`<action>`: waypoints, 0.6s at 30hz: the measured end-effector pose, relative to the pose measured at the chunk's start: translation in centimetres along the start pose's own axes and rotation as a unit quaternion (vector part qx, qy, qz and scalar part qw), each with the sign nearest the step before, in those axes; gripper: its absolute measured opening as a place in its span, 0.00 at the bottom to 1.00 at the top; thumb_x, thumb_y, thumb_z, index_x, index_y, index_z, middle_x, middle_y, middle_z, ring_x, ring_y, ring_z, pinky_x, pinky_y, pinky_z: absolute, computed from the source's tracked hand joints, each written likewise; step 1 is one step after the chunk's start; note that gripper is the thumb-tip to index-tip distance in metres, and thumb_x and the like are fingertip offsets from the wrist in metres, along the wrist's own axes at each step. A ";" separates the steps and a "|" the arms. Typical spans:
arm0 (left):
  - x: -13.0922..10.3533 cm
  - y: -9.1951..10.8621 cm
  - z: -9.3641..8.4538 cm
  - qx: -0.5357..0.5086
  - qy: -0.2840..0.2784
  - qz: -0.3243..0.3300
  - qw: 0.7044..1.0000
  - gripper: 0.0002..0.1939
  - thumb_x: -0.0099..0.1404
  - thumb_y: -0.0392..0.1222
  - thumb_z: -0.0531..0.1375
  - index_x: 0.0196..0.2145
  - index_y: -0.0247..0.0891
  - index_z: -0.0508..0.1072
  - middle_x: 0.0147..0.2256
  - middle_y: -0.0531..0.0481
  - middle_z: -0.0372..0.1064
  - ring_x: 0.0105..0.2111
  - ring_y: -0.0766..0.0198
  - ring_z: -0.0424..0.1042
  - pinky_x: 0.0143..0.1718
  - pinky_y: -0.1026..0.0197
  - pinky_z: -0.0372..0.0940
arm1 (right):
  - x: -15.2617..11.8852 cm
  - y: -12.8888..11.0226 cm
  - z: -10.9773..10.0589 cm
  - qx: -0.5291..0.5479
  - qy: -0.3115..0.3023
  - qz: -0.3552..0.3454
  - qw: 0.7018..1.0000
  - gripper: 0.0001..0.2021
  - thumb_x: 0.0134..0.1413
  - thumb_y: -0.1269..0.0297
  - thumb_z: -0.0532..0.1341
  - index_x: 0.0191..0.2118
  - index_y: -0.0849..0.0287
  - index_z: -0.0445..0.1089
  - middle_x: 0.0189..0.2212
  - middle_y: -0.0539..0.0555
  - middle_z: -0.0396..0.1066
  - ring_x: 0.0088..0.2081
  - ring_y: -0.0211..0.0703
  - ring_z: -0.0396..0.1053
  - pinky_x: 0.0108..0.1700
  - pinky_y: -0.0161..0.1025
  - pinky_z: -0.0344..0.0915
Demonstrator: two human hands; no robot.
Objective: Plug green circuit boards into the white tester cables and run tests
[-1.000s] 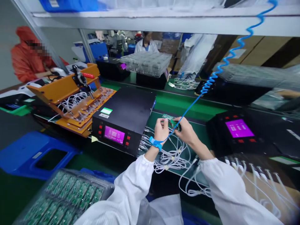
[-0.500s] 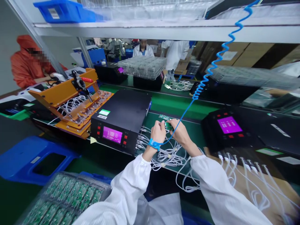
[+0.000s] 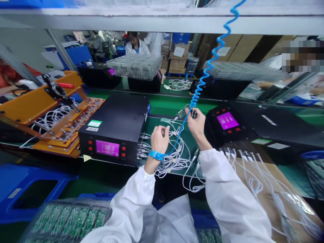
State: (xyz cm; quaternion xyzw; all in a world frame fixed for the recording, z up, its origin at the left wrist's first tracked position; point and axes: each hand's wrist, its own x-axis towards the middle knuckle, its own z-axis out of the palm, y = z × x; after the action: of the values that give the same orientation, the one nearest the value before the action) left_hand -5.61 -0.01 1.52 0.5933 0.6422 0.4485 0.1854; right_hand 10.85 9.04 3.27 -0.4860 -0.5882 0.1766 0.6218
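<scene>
My right hand (image 3: 196, 125) pinches a small green circuit board (image 3: 182, 112) at its right end, holding it tilted above the bench. A white cable runs up to the board's left end. To the left, my left hand (image 3: 159, 139) is loosely curled with thumb and fingers apart, and I see nothing in it. It wears a blue wrist strap (image 3: 157, 155) joined to a coiled blue cord (image 3: 202, 79). Just beyond its fingertips lies another circuit board (image 3: 165, 119). Bundled white cables (image 3: 174, 160) spread between and below my hands.
A black tester (image 3: 113, 118) with a lit purple screen stands left, beside an orange clamp fixture (image 3: 76, 118). Another black tester (image 3: 227, 121) stands right. A tray of circuit boards (image 3: 68, 216) sits low left. A shelf (image 3: 152, 23) crosses overhead. People are across the bench.
My hands, close together before, are now apart. The right has moved up and away with the board; the left stays lower, its fingers loosened. The view has shifted right.
</scene>
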 end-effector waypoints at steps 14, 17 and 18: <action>0.4 -1.7 2.1 0.046 -0.135 0.018 0.990 0.11 0.75 0.36 0.52 0.39 0.36 0.74 0.39 0.39 0.75 0.43 0.52 0.77 0.46 0.55 0.67 | 5.3 3.5 -0.7 0.323 0.195 0.334 0.864 0.16 0.64 0.63 0.65 0.28 0.54 0.58 0.18 0.39 0.57 0.17 0.29 0.56 0.18 0.26 0.58; -0.5 -3.0 1.5 0.045 -0.095 0.007 0.994 0.16 0.74 0.35 0.53 0.56 0.28 0.69 0.50 0.30 0.71 0.51 0.48 0.74 0.53 0.50 0.67 | 6.4 5.2 -0.9 0.364 0.190 0.350 0.842 0.11 0.64 0.67 0.62 0.30 0.55 0.60 0.21 0.42 0.64 0.20 0.30 0.64 0.21 0.25 0.64; -0.7 -3.3 1.3 0.049 -0.072 0.011 0.996 0.21 0.74 0.37 0.55 0.60 0.25 0.65 0.54 0.26 0.67 0.55 0.45 0.71 0.56 0.46 0.67 | 6.3 5.7 -0.5 0.375 0.159 0.355 0.841 0.11 0.63 0.66 0.62 0.31 0.56 0.61 0.22 0.43 0.67 0.22 0.31 0.67 0.23 0.26 0.66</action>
State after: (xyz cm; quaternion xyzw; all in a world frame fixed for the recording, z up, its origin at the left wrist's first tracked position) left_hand -6.42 0.12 -1.99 0.6392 0.6420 0.3746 0.1972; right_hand 14.84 16.48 2.26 -0.4121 -0.1573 0.5126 0.7366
